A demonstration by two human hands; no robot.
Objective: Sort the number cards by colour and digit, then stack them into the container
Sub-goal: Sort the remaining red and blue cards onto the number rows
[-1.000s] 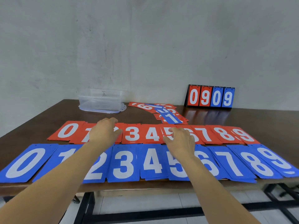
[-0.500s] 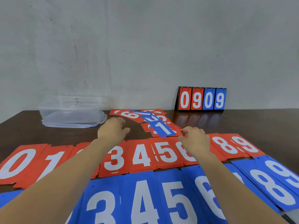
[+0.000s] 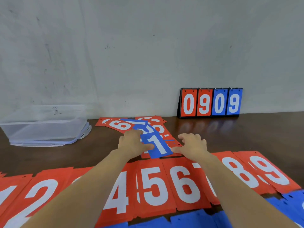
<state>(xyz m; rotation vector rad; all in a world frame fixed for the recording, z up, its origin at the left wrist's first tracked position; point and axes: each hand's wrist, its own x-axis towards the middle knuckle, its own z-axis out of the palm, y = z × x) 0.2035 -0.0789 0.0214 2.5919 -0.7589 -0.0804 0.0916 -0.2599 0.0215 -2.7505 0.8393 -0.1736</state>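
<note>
Hands both out over loose pile (image 3: 157,127) of mixed cards, mid-table (image 3: 246,135). Left hand (image 3: 131,143) sits at pile's 8 o'clock edge, thumb lying on the left edge of blue 1 (image 3: 158,145), the top card. Its fingers are bent over the cards past it, so can't tell if it pinches anything. Right hand (image 3: 193,145) is at 3 o'clock of blue 1, fingers spread and loosely bent, thumb tip touching the card's near right corner, grasping nothing. Blue 1 lies flat, slightly skewed, on red cards. Rest of pile runs to 11 o'clock from it: red 6 (image 3: 115,125), blue 7 (image 3: 136,123), more red, all overlapping. Red row (image 3: 156,185) is at 6 o'clock of the hands, face up, with 2, 4, 5, 6, 8, 9 readable and forearms crossing over it. Blue row (image 3: 197,219) is at 6 o'clock of that, cut off by the frame edge. Container (image 3: 44,125) is at 9 o'clock of pile, well apart, clear plastic. Scoreboard (image 3: 210,102) stands at 1 o'clock, against the wall, reading 0909.
</note>
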